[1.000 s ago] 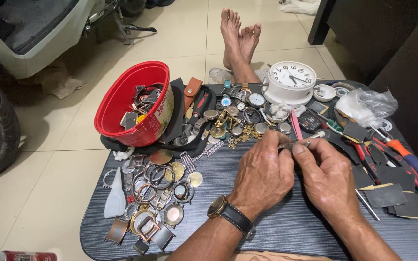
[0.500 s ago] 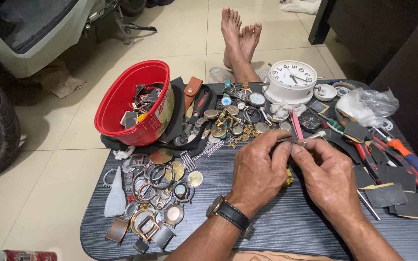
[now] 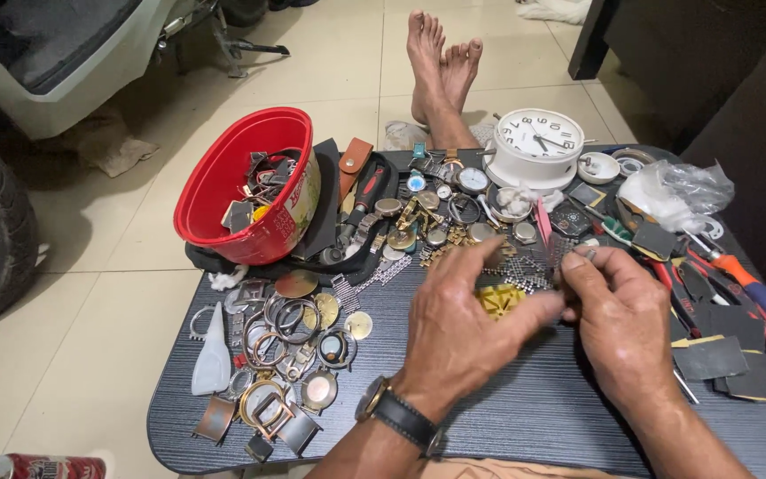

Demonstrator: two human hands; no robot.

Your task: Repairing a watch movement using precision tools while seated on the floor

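My left hand point(image 3: 467, 324), with a dark wristwatch point(image 3: 392, 415) on its wrist, and my right hand point(image 3: 621, 315) meet over the dark table point(image 3: 525, 408). Their fingertips pinch a small metal watch part point(image 3: 562, 282) between them; most of it is hidden by the fingers. Just beyond the fingers lie silver watch-band links point(image 3: 525, 270) and a yellow patterned piece point(image 3: 500, 300). A pink-handled tool point(image 3: 543, 221) lies just past the right hand.
A tipped red bowl point(image 3: 232, 191) holds watch parts at the left. Watch cases and rings point(image 3: 281, 355) lie front left. A white alarm clock point(image 3: 538, 146), a plastic bag point(image 3: 676, 195) and hand tools point(image 3: 755, 297) sit at the right. Bare feet point(image 3: 441, 66) rest beyond the table.
Both hands have stayed together over the table; the left hand's fingers have spread out and the yellow piece now shows beside them.
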